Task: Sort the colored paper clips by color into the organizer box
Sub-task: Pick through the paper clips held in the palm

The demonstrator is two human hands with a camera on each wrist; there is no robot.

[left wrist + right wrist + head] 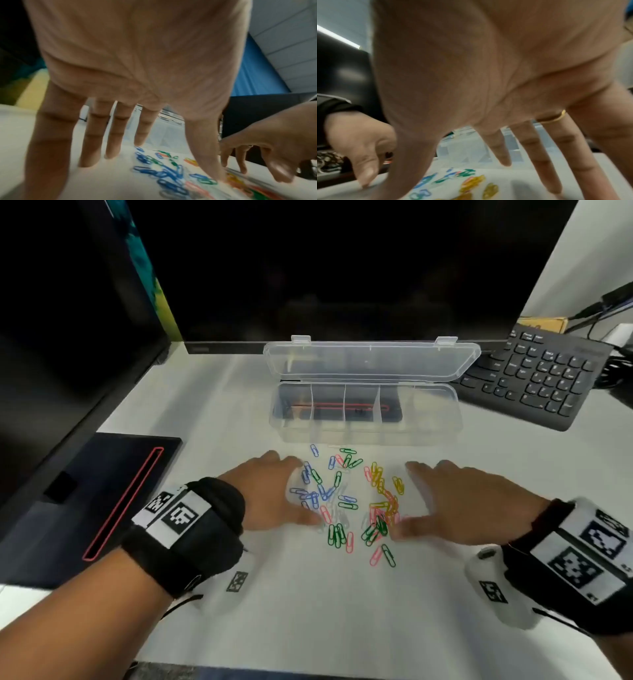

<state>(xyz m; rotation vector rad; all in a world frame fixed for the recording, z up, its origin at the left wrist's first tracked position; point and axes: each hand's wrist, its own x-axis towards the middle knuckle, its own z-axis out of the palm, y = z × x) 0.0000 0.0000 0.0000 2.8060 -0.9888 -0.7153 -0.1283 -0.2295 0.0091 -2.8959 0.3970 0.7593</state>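
A loose heap of paper clips in blue, green, yellow, pink and white lies on the white desk. Beyond it stands the clear organizer box, lid open, with several compartments. My left hand is palm down at the heap's left edge, fingers straight and spread, thumb touching clips. At the heap's right edge my right hand mirrors it, fingers spread, holding nothing. The left wrist view shows blue clips under the thumb. Yellow clips show under the right palm in the right wrist view.
A black keyboard lies at the back right, beside the box. A dark monitor stands behind the box. A dark pad with a red outline lies to the left. The desk's front edge is close to me.
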